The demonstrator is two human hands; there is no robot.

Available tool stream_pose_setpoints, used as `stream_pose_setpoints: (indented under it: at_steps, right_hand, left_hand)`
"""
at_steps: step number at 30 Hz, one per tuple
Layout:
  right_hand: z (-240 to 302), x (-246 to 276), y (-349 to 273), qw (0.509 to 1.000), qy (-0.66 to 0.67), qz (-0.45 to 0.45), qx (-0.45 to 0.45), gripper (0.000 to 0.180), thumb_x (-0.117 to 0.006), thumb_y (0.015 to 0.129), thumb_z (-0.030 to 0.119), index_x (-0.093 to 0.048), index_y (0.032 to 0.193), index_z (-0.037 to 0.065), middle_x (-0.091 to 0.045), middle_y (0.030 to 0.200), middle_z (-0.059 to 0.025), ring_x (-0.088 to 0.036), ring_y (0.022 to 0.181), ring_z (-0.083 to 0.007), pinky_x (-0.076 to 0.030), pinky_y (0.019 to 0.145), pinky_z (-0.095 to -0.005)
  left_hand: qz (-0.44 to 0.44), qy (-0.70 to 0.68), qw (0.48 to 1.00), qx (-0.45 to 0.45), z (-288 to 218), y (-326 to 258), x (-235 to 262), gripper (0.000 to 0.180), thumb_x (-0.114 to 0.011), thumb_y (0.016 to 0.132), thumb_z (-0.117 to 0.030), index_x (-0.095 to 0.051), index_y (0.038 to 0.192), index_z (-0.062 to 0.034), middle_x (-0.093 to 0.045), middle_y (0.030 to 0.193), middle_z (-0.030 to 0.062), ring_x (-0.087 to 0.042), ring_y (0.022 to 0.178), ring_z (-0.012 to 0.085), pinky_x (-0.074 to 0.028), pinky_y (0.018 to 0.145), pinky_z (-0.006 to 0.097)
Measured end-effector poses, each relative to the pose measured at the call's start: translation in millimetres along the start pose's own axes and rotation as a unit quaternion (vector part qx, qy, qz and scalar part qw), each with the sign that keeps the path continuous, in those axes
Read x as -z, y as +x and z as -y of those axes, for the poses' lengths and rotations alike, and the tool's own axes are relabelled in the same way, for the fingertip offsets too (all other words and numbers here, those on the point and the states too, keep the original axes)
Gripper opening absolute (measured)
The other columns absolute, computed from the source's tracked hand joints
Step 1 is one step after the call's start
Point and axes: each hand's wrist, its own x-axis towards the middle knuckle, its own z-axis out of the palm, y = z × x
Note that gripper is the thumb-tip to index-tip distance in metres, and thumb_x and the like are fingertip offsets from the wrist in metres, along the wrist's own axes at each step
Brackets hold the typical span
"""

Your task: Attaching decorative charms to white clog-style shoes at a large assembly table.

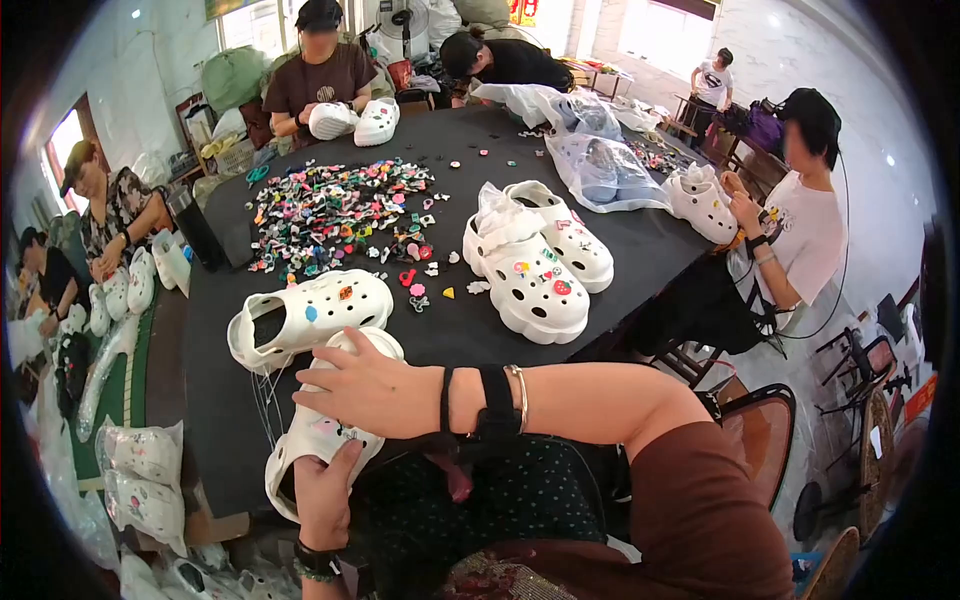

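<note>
A white clog (320, 428) with small charms on its upper lies at the table's near edge, under both my hands. My left hand (325, 495) is closed on it, the fingers inside the opening and the thumb on top beside a charm. Across the clog's upper lies my right hand (362, 392), its fingers spread and stretched out. The clog's toe shows just beyond that hand. Directly behind sits a second white clog (325, 310) with an orange and a blue charm. Thin clear threads (265, 400) hang near its heel.
A wide heap of colourful shoe charms (335, 205) covers the dark table (440, 150). To the right stands a pair of decorated white clogs (535, 285). Bagged shoes (605, 170) lie farther back. A black bottle (195, 230) stands at left. Several people handle clogs around the table.
</note>
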Motion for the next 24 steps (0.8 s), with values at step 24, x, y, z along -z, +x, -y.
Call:
stream_pose_setpoints:
  at_steps: [24]
  right_hand:
    - [-68,-119,-55,0.889,0.037,-0.284,-0.358,0.018,-0.056,0.087,0.013,-0.058,0.102,0.004,-0.059,0.091,-0.0103,-0.053,0.092,-0.0286,-0.041,0.078,-0.0419]
  left_hand:
    - [-0.026,0.66,0.693,-0.288,-54,-41,-15,0.042,-0.062,0.092,-0.029,-0.061,0.122,-0.0012,-0.063,0.115,0.0221,-0.054,0.116,0.0398,-0.034,0.106,0.054]
